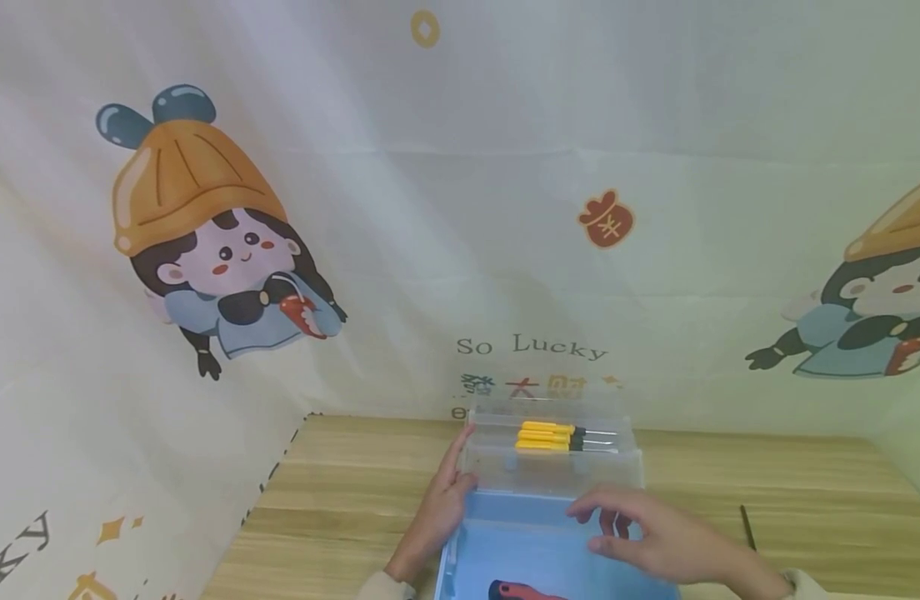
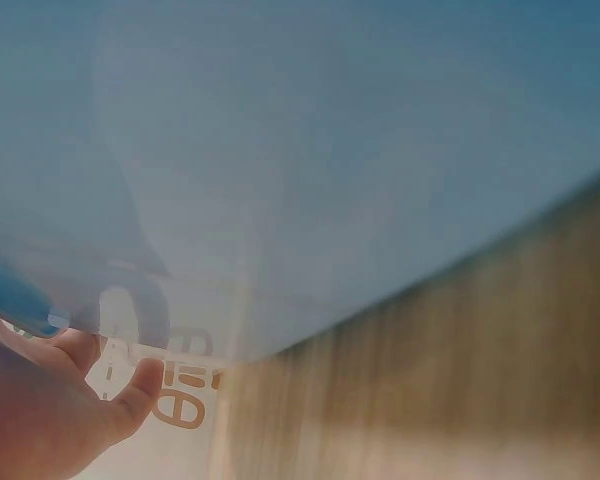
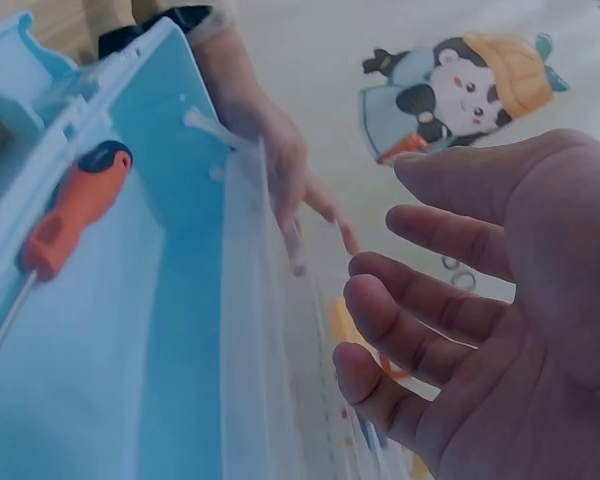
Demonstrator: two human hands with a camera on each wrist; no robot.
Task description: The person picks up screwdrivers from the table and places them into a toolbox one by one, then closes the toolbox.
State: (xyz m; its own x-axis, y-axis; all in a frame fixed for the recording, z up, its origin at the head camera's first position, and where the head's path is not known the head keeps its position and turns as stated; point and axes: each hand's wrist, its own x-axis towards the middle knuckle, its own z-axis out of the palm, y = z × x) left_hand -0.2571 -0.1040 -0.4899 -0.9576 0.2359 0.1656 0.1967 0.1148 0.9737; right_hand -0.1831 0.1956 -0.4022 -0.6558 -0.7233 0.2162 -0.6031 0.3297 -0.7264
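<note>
A blue tool box (image 1: 535, 550) stands with its clear lid (image 1: 557, 473) raised at the back. My left hand (image 1: 437, 508) holds the lid's left edge, thumb at the near side and fingers along the edge; its fingertips (image 2: 145, 385) show at the rim in the left wrist view. Several yellow-handled screwdrivers (image 1: 546, 437) lie side by side in the lid's compartment. Over the box's right part hovers my right hand (image 1: 647, 533), fingers loosely bent and nothing in them. A red-and-black-handled screwdriver (image 3: 85, 205) lies inside the box.
The box sits on a wood-grain table (image 1: 340, 492). A thin dark rod (image 1: 747, 527) lies on the table to the right. Behind and to the left hangs a printed cloth (image 1: 445, 208) with cartoon figures.
</note>
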